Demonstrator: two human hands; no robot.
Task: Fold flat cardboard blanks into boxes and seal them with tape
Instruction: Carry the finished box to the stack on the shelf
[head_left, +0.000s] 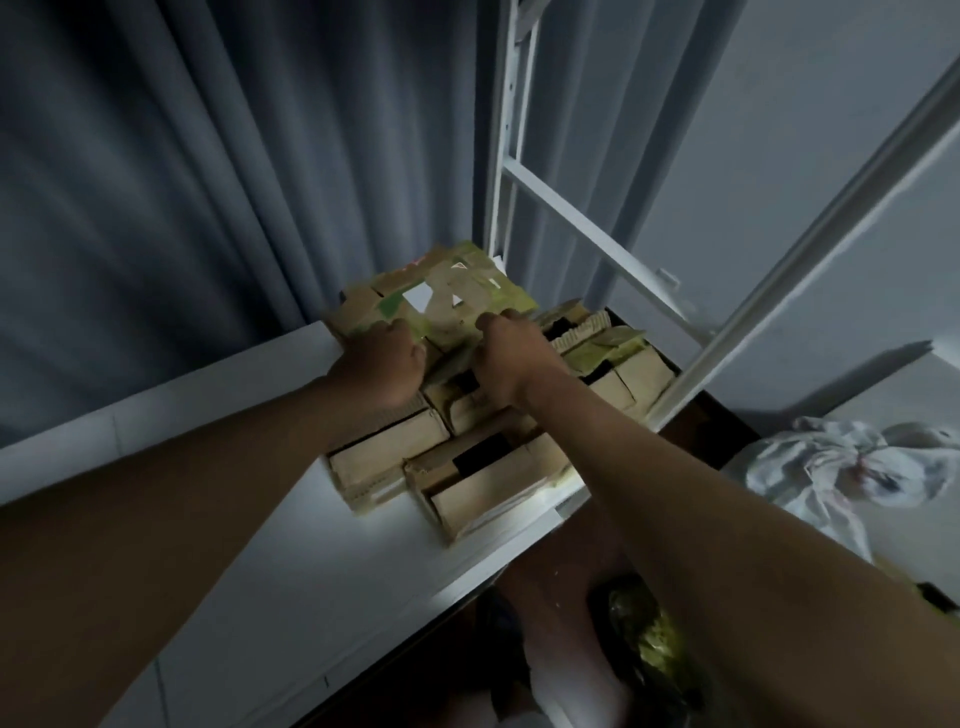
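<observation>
A stack of small folded cardboard boxes sits on a white shelf, their open ends facing me. On top of the stack lies a flat cardboard piece with green print and tape patches. My left hand grips its near left edge, fingers curled over it. My right hand grips the near edge beside it, just right of the left hand. Both arms reach forward over the shelf. The fingertips are hidden under the cardboard.
Grey curtains hang behind the shelf. A white metal rack frame rises to the right of the boxes. A knotted white plastic bag lies at the right, and a green-printed object sits below the shelf.
</observation>
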